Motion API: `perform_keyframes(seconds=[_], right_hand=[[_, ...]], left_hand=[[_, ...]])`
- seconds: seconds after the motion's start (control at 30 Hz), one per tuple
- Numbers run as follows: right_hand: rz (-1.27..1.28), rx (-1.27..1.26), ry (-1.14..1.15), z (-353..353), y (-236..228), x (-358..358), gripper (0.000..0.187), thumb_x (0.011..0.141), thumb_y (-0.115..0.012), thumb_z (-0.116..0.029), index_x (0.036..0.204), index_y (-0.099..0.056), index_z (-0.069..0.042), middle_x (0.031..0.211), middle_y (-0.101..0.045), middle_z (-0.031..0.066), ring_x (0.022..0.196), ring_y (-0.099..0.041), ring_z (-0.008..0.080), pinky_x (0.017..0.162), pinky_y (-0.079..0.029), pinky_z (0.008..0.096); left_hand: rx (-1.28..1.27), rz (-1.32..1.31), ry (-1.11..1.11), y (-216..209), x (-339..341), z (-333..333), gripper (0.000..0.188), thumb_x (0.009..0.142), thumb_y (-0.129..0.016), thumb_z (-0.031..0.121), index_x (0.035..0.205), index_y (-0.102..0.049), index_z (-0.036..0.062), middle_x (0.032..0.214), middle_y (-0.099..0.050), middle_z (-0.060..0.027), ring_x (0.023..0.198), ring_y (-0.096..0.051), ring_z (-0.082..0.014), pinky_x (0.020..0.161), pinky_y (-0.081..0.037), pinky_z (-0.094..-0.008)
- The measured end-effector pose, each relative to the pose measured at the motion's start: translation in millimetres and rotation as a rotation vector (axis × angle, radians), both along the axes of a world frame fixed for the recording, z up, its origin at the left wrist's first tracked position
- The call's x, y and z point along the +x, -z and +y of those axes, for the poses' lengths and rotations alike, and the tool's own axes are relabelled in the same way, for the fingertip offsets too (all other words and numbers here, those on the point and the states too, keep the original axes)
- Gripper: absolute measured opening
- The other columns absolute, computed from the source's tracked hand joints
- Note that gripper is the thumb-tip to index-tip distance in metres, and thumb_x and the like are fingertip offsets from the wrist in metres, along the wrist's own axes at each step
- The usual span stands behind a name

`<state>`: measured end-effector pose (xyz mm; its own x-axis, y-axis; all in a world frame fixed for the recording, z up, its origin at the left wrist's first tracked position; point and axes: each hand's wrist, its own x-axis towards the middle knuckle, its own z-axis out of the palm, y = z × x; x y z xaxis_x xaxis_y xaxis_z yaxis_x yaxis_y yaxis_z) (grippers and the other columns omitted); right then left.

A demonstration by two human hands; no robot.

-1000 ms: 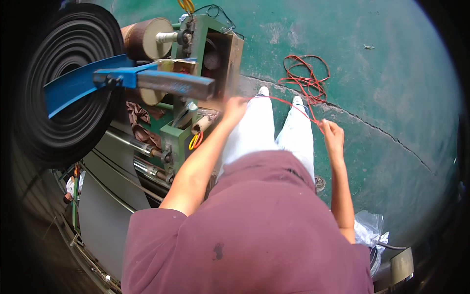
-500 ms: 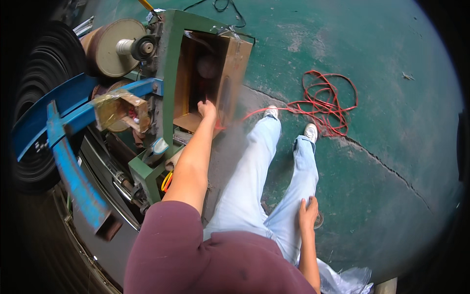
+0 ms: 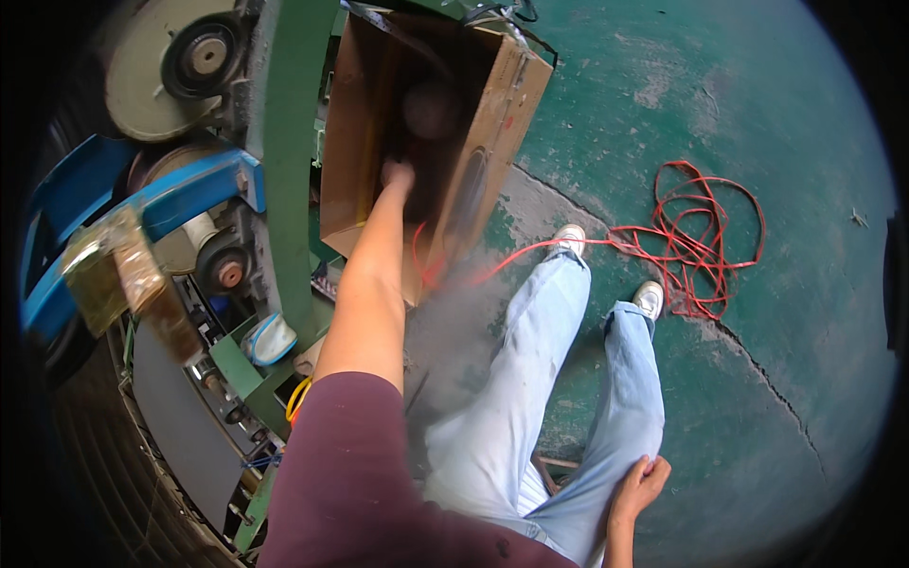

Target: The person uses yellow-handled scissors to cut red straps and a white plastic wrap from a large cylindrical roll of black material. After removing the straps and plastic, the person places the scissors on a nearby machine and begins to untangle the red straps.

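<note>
My left arm reaches into an open cardboard box (image 3: 358, 161), which stands beside a green machine frame. Deep shadow covers my left hand (image 3: 398, 175) inside the box; its fingers point away and cannot be made out. A round, pale, blurred shape (image 3: 432, 111) shows in the dark interior beyond that hand. Against the outside of my jeans (image 3: 625, 407), at the right thigh, rests my right hand (image 3: 641, 488), fingers loosely bent and holding nothing. A red cable (image 3: 516, 254) runs along the floor to the near side of the box.
Loops of the red cable lie on the green floor (image 3: 795, 237) beyond my right shoe (image 3: 648, 300). A crack crosses that floor. Along the left, the green frame (image 3: 284, 114) carries rollers (image 3: 204, 57) and a blue metal arm (image 3: 189, 194). A taped box (image 3: 142, 275) hangs near the arm.
My view has shifted, bringing the box nearer and larger. My left hand has gone deeper into the box. My right hand's fingers are more bent against the thigh.
</note>
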<state>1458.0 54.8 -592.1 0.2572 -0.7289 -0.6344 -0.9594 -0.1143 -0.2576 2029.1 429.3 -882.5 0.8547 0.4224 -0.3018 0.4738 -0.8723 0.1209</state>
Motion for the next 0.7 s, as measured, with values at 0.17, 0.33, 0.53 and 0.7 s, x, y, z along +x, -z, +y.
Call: perform_keyframes(seconds=[0.17, 0.33, 0.53, 0.7], right_hand=[[0.024, 0.026, 0.012, -3.3, 6.4, -0.2, 0.011, 0.091, -0.05, -0.009, 0.096, -0.05, 0.001, 0.08, -0.038, 0.0029, 0.068, -0.035, 0.0127, 0.062, -0.034, 0.0267], [0.008, 0.023, -0.004, -5.6, 5.8, 19.8, 0.017, 0.089, -0.052, -0.01, 0.101, -0.052, 0.002, 0.083, -0.042, 0.0039, 0.071, -0.037, 0.0139, 0.065, -0.035, 0.0274], [0.022, 0.094, -0.068, -13.0, -0.4, 53.0, 0.028, 0.089, -0.058, -0.018, 0.107, -0.052, 0.002, 0.09, -0.046, 0.009, 0.08, -0.043, 0.0194, 0.075, -0.038, 0.032], [-0.003, 0.068, -0.006, 1.3, 1.7, 45.4, 0.014, 0.09, -0.048, -0.005, 0.102, -0.05, 0.002, 0.086, -0.037, 0.0023, 0.069, -0.032, 0.0119, 0.063, -0.032, 0.0251]], left_hand=[[0.058, 0.176, 0.228, 104.4, 25.7, 68.6, 0.047, 0.088, -0.054, 0.026, 0.127, -0.051, 0.0004, 0.129, -0.054, -0.0191, 0.117, -0.054, -0.0317, 0.093, -0.045, -0.0397], [0.1, 0.359, 0.395, 148.4, 28.6, 65.8, 0.048, 0.086, -0.058, 0.024, 0.126, -0.049, -0.0003, 0.126, -0.055, -0.0176, 0.112, -0.056, -0.0288, 0.09, -0.046, -0.0382], [0.17, 0.285, 0.329, 139.8, 26.8, 37.1, 0.049, 0.083, -0.063, 0.021, 0.124, -0.048, -0.001, 0.12, -0.057, -0.0165, 0.105, -0.059, -0.0262, 0.087, -0.048, -0.0362], [0.062, 0.055, 0.121, 83.7, 20.2, 15.1, 0.05, 0.081, -0.066, 0.018, 0.122, -0.047, -0.0016, 0.115, -0.059, -0.0155, 0.099, -0.06, -0.024, 0.084, -0.049, -0.0345]])
